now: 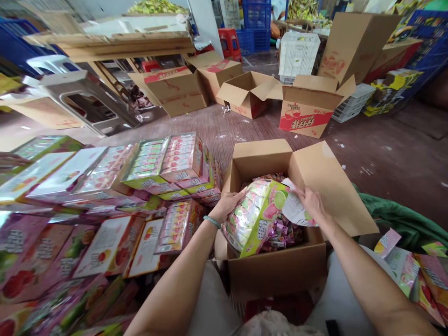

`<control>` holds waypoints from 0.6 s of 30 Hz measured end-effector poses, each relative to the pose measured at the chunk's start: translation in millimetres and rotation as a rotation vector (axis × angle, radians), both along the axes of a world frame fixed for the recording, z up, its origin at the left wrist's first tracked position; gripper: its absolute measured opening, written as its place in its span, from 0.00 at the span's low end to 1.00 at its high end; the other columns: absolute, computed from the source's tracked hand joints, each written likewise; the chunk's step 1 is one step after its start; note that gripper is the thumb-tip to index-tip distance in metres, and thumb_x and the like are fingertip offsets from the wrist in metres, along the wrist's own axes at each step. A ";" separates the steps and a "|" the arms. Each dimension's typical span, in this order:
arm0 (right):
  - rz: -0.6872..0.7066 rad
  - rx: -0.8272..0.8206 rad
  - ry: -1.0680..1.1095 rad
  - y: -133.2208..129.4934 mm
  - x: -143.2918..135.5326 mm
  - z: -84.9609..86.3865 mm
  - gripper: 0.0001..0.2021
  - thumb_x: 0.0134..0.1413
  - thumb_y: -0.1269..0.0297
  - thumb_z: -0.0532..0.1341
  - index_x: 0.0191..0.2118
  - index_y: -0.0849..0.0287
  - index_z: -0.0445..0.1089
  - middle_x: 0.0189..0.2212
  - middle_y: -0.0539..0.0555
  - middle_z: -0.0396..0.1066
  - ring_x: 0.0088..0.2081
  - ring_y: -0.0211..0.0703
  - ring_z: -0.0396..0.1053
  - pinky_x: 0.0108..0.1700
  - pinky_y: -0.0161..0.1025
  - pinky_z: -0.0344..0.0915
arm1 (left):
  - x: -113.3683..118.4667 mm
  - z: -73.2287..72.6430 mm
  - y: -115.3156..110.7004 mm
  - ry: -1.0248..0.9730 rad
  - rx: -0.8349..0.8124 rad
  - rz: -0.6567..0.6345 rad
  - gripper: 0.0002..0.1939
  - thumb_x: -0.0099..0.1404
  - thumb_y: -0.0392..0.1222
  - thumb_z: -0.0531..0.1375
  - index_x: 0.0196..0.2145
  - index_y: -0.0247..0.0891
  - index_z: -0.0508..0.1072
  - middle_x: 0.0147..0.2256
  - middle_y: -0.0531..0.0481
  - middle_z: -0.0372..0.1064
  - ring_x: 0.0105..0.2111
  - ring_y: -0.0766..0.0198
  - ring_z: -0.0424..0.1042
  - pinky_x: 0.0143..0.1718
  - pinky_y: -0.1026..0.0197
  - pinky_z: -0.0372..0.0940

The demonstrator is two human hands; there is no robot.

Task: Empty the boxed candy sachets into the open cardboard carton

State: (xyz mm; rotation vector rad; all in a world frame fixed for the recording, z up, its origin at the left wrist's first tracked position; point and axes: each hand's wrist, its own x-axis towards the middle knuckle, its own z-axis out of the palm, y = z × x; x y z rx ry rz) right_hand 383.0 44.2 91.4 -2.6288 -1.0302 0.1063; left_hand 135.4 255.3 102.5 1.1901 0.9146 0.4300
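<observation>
A large open cardboard box [276,275] stands between my knees, with many small wrapped pieces [283,235] inside. Over its opening, a green and pink display pack [257,212] with a clear front is tilted, and my left hand [229,205] grips its upper left side. A beaded bracelet circles that wrist. My right hand [311,203] is closed on a white card flap [296,207] at the right side of the pack. Its fingertips are partly blurred.
Stacked display packs [178,158] fill the left side. Several open cartons [308,109] stand ahead on the floor, near a grey stool [87,93] and a wooden table [122,44]. Torn card pieces [402,266] lie on the right beside green cloth [395,214].
</observation>
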 end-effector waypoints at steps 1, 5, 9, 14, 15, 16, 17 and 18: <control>-0.040 -0.029 -0.047 -2.8 1.3 0.4 0.27 0.73 0.37 0.60 0.47 0.62 0.76 0.37 0.69 0.80 0.41 0.61 0.79 0.39 0.42 0.63 | -1.5 -4.6 1.0 0.019 0.047 0.021 0.20 0.57 0.51 0.78 0.23 0.33 0.80 0.22 0.46 0.77 0.20 0.63 0.72 0.21 0.64 0.63; -0.170 0.166 0.062 -4.4 8.6 1.4 0.31 0.64 0.33 0.66 0.47 0.61 0.74 0.36 0.68 0.79 0.42 0.64 0.78 0.42 0.46 0.66 | 5.9 -22.4 -3.5 0.016 0.022 0.103 0.20 0.59 0.54 0.77 0.29 0.33 0.83 0.27 0.43 0.80 0.27 0.57 0.79 0.28 0.62 0.71; -0.083 0.692 0.588 -6.0 22.5 10.6 0.39 0.53 0.20 0.62 0.42 0.57 0.74 0.37 0.64 0.80 0.44 0.64 0.78 0.44 0.51 0.72 | 21.6 -22.2 -14.0 -0.070 -0.184 0.154 0.24 0.68 0.56 0.70 0.47 0.29 0.84 0.35 0.37 0.84 0.37 0.50 0.84 0.41 0.55 0.78; 0.199 1.134 1.168 -13.7 3.7 18.1 0.50 0.51 0.12 0.51 0.60 0.52 0.68 0.53 0.65 0.78 0.58 0.66 0.76 0.57 0.60 0.74 | 39.1 -1.9 -28.4 -0.311 -0.487 0.201 0.33 0.78 0.62 0.53 0.66 0.33 0.74 0.46 0.35 0.84 0.47 0.46 0.85 0.54 0.47 0.78; 0.249 1.144 1.210 -13.0 -9.3 14.7 0.53 0.50 0.11 0.51 0.66 0.50 0.63 0.56 0.65 0.77 0.61 0.66 0.74 0.61 0.61 0.73 | 43.3 -0.2 -31.4 -0.361 -0.507 0.224 0.36 0.78 0.65 0.50 0.68 0.35 0.72 0.49 0.35 0.84 0.49 0.46 0.84 0.55 0.46 0.77; 0.317 1.109 1.215 -11.2 -24.5 9.9 0.56 0.49 0.11 0.54 0.71 0.49 0.57 0.61 0.66 0.74 0.64 0.65 0.71 0.64 0.62 0.70 | 47.9 -0.3 -34.3 -0.403 -0.511 0.250 0.38 0.78 0.67 0.47 0.70 0.37 0.70 0.51 0.35 0.83 0.51 0.46 0.83 0.57 0.45 0.76; 0.377 1.057 1.168 -8.4 -40.7 4.4 0.59 0.48 0.13 0.59 0.75 0.49 0.50 0.66 0.66 0.69 0.68 0.65 0.67 0.68 0.62 0.67 | 52.5 -2.2 -37.1 -0.436 -0.506 0.272 0.39 0.78 0.68 0.45 0.71 0.38 0.68 0.54 0.35 0.82 0.52 0.46 0.82 0.58 0.44 0.76; 0.408 1.007 1.066 -5.0 -56.6 -0.9 0.63 0.46 0.18 0.67 0.77 0.50 0.45 0.70 0.67 0.63 0.72 0.65 0.62 0.71 0.62 0.63 | 56.9 -5.6 -39.5 -0.463 -0.497 0.285 0.40 0.78 0.68 0.44 0.72 0.38 0.67 0.56 0.35 0.81 0.54 0.46 0.82 0.59 0.44 0.75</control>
